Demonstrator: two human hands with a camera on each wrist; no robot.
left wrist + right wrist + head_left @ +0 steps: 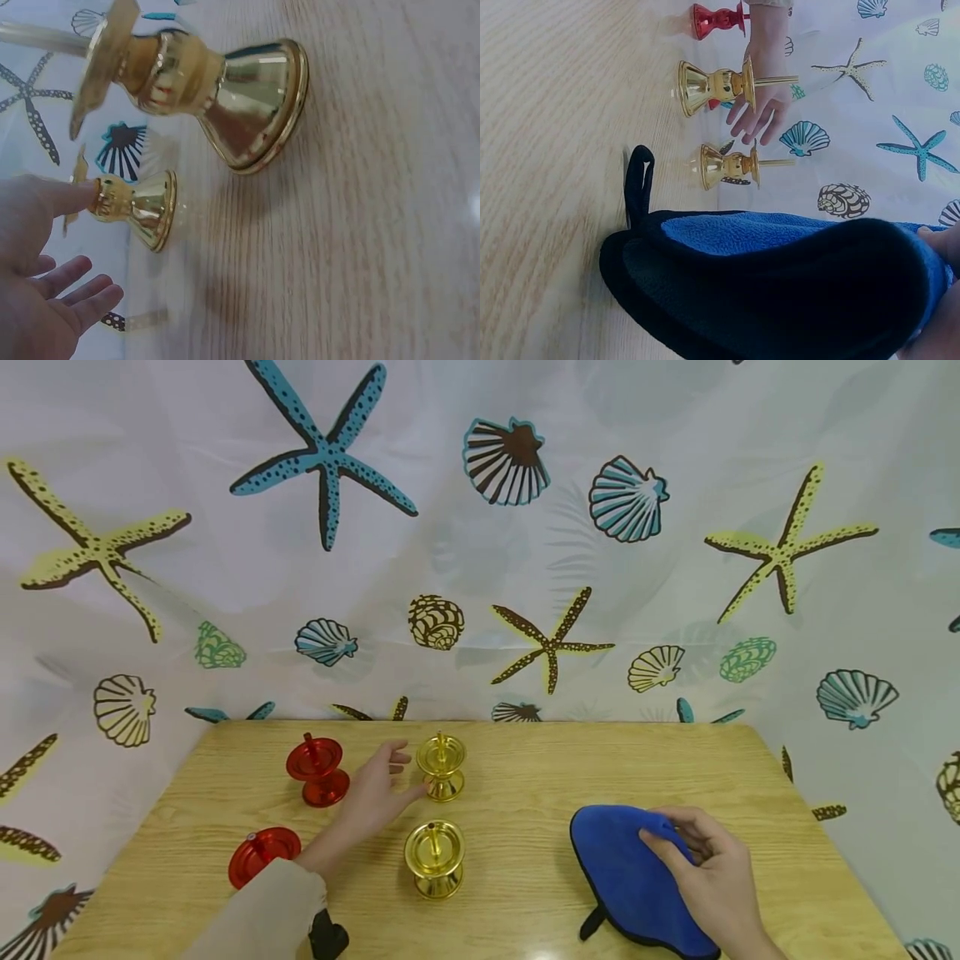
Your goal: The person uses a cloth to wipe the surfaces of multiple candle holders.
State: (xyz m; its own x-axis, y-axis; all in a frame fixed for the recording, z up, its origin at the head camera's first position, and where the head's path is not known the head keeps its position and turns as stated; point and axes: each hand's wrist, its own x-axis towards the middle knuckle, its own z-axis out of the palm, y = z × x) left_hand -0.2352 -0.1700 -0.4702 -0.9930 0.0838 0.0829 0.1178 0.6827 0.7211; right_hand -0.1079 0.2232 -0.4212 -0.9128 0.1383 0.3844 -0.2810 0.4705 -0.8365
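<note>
My left hand (375, 793) reaches toward the back gold candle holder (441, 760), its fingers spread and loosely bent. In the left wrist view the thumb overlaps the stem of that holder (152, 210), while the other fingers stand apart from it. The front gold candle holder (437, 860) stands upright, nearer to me. Over on the right, my right hand (716, 877) pinches the upper edge of a blue cloth (626, 860) with black trim and a black loop (592, 923). The cloth droops in a fold toward the table, as the right wrist view shows.
Left of my left hand is a red candle holder (324, 789). Another red one (272, 843) is partly hidden by my left sleeve (262, 910). All stand on a wooden table (540, 793). A white curtain (465, 552) with starfish and shells hangs behind and at the sides.
</note>
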